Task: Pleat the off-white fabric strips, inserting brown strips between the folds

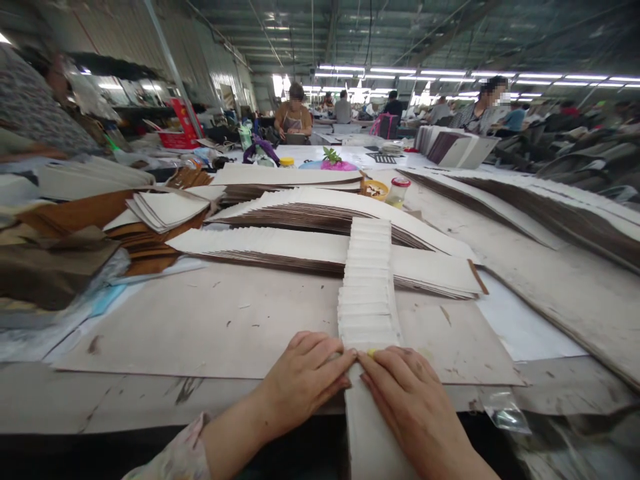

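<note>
A long stack of overlapping off-white strips (367, 303) runs from the table's middle toward me, and its near end hangs past the table's front edge. My left hand (313, 373) has its fingers closed at the left side of the top strip, with the thumb and index finger pressed along a cross edge. From the right, my right hand (407, 383) pinches the same edge, and the two sets of fingertips almost meet. Something yellow (371, 353) shows at a right fingertip; I cannot tell what it is. My fingers hide part of the edge.
Fanned stacks of white strips (310, 207) lie crosswise behind. Brown pieces (135, 243) are heaped on the left. A red-lidded jar (399, 190) and a yellow bowl (375, 189) stand farther back. More layered strips (500, 200) cover the right. Other people work in the background.
</note>
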Available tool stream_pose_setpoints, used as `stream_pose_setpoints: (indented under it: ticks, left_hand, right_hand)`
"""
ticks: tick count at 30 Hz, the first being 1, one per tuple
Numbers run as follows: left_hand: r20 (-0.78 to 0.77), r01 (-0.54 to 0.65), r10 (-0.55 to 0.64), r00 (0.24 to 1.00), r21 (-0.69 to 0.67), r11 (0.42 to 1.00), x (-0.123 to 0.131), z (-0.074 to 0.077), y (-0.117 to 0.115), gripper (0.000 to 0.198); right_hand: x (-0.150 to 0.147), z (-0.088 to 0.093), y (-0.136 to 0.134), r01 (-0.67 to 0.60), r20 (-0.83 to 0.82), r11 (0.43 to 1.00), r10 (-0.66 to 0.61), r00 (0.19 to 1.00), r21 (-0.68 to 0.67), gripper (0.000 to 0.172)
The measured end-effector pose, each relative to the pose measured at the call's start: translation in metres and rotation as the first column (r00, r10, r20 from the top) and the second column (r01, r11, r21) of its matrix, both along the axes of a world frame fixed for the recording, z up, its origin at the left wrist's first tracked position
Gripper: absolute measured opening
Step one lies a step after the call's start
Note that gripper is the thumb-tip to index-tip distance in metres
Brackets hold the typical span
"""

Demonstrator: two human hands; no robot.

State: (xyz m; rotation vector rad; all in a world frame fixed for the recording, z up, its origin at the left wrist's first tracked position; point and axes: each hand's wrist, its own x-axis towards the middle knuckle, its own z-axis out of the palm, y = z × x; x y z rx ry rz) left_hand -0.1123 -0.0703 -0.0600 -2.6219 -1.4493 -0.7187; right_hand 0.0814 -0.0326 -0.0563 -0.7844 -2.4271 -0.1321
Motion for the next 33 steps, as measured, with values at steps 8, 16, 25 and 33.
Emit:
stream_pose_setpoints:
  ticks: [8,16,25,33]
  left_hand:
    - [0.056,-0.013,0.018,0.998,-0.075,0.997,-0.013,0.002,-0.009,0.03]
    - [0.217,-0.162,0.203,0.955,-0.192,0.968,-0.003,0.019,0.011,0.024]
    - [-0.036,-0.221,0.221,0.975,-0.013,0.975,0.013,0.012,0.0,0.027]
    - [0.333,-0.155,0.267,0.904,-0.327,0.932,0.017,0.029,0.005,0.018]
  right_hand:
    - [-0.001,0.007,0.002,-0.014,-0.064,0.999,0.012,0.998,-0.041,0.028]
    - [-0.003,0.004,-0.001,0.0,-0.125,1.0,-0.001,0.992,-0.011,0.025]
    - [-0.002,0.002,-0.005,0.006,-0.181,0.997,0.008,0.983,0.073,0.023]
    - [0.0,-0.001,-0.006,0.009,-0.159,0.996,0.006,0.987,0.092,0.022]
